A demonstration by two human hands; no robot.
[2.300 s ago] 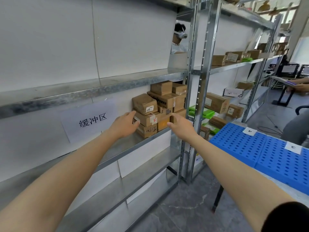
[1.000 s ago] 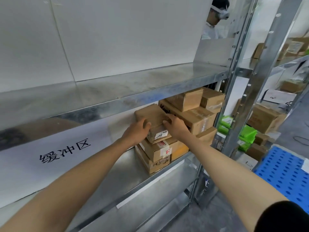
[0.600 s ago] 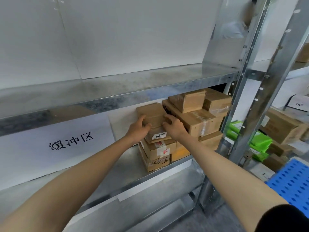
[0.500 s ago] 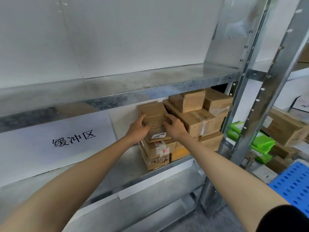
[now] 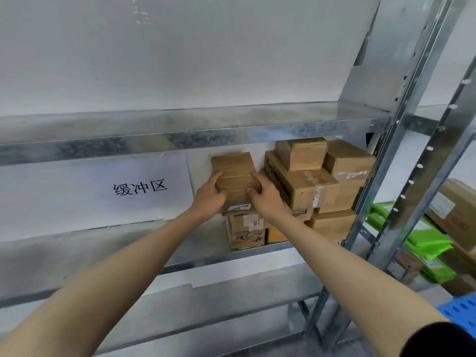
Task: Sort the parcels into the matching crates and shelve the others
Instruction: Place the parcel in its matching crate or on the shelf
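Parcel of brown cardboard sat atop a stack on the metal shelf, gripped at its sides by left hand and right hand.

The top parcel is plain brown cardboard with a white label. The shelf is mottled silver-grey. The sign is white with black characters. The bags are bright green, the crate blue and hole-dotted, the sleeve black.

Bare forearms, black right sleeve
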